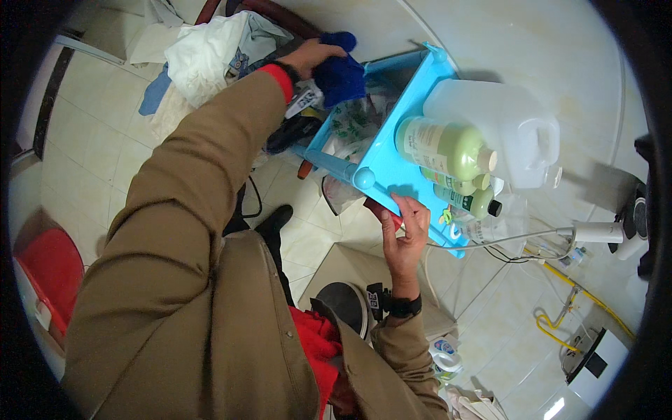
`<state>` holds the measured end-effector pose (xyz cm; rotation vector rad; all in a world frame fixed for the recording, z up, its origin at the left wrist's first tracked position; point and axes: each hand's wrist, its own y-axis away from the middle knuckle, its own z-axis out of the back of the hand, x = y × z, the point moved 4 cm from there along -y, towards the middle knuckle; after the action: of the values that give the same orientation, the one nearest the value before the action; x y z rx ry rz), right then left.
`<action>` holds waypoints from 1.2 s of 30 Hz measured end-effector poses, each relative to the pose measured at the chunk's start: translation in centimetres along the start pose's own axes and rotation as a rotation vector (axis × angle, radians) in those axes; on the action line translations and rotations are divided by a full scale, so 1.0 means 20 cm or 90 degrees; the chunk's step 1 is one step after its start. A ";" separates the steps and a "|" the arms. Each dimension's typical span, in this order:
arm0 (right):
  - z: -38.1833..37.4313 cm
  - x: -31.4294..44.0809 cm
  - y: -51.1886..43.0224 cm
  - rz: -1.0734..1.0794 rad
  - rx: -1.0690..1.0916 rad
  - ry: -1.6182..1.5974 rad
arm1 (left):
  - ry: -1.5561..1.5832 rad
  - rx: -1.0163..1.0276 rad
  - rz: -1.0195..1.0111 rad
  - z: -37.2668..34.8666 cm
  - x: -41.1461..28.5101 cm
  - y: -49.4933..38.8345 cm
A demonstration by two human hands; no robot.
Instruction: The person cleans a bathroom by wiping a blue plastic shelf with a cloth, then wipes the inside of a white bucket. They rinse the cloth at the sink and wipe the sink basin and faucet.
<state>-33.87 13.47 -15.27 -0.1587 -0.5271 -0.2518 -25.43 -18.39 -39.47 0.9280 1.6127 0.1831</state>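
My left hand (312, 56) pinches a dark blue cloth (341, 79), which hangs over the far corner of a light blue plastic shelf rack (391, 152). A strapped device with a white printed tag (304, 101) sits at that wrist. My right hand (408, 233) grips the near rim of the rack's top, its thumb over a red object (379, 210) mostly hidden at the rim. Plastic bags (352, 126) fill the level below. Green bottles (446, 144) and a large translucent plastic jug (488, 123) stand on top of the rack.
White and blue clothes (210, 52) are heaped at the upper left. A red stool or chair (50, 273) is at the far left. A shower hose and white handheld head (596, 232) cross the right side. A beige box-like block (336, 273) and a detergent bottle (445, 357) are lower down.
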 end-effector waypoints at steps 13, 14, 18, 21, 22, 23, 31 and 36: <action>0.07 0.02 0.08 0.020 -0.041 -0.113 | 0.345 0.030 0.002 0.29 0.29 0.94; 0.08 0.04 0.13 0.039 -0.066 -0.126 | 0.301 0.022 -0.006 0.26 0.33 1.03; -0.22 0.10 0.38 0.000 0.201 -0.183 | 0.266 0.164 0.171 0.08 0.58 1.41; -0.51 0.03 0.57 -0.061 0.242 -0.223 | 0.305 0.304 0.254 -0.16 0.74 1.70; -0.58 -0.04 0.65 -0.144 0.248 -0.345 | 0.326 0.405 0.265 -0.25 0.77 1.78; -0.64 -0.12 0.73 -0.273 0.273 -0.454 | 0.222 0.406 0.326 -0.29 0.85 1.83; -0.69 -0.72 1.26 -0.642 0.287 -0.852 | -0.311 -0.008 -0.074 -0.05 1.07 1.54; -0.75 -1.05 1.47 -0.691 0.224 -0.838 | -0.382 -0.120 -0.313 0.03 0.92 1.17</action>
<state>-36.14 42.62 -41.37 0.3737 -1.9450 -1.1277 -13.69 8.90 -39.98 0.3654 1.1856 -0.2625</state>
